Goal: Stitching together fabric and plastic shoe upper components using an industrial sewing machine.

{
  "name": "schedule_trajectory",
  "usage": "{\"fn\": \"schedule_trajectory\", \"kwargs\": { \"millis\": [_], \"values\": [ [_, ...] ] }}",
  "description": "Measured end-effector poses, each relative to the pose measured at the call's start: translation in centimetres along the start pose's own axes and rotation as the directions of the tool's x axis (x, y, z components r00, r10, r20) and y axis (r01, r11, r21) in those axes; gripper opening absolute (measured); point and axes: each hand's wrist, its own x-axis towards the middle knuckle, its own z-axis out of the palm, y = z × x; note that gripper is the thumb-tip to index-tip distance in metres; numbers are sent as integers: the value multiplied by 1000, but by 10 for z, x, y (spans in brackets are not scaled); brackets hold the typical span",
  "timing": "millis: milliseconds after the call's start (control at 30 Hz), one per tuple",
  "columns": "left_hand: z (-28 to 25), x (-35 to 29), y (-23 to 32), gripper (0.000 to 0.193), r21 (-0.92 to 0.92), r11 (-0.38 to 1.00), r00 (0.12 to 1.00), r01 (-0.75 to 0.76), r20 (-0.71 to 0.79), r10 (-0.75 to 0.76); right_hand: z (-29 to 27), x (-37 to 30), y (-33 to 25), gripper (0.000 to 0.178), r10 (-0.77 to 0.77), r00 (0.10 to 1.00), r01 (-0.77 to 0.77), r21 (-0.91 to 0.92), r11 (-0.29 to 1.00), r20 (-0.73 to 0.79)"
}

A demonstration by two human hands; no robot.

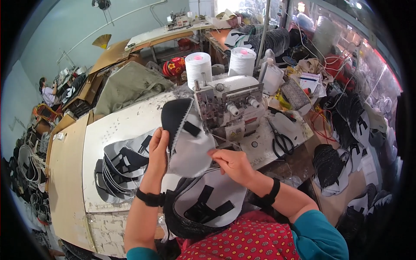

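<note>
A white worktable (100, 136) and sewing machine (234, 108) stood behind a fabric piece (188, 149) held in both hands
A stack of similar pieces (225, 195) sat against the person's front, and a smaller pile (115, 175) lay on the table, left of the machine. Above that stack hung the fabric piece, black at left and pale grey elsewhere. The left hand (158, 148) grasped its left edge; the right hand (234, 164) pinched its right edge with thumb and finger. Black-handled scissors (281, 143) lay right of the machine, and a short black strip (192, 128) crossed the fabric piece's upper part
</note>
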Motion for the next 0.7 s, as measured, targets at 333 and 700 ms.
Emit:
{"fn": "schedule_trajectory", "kwargs": {
  "millis": [333, 700],
  "values": [
    [-25, -1, 12, 19, 213, 954, 957, 209, -246, -155, 2, 21, 7, 22, -200, 977, 179, -225, 958, -75],
    [31, -58, 28, 40, 769, 627, 947, -125, 282, -157, 6, 10, -3, 16, 97, 949, -93, 29, 995, -300]
  ]
}}
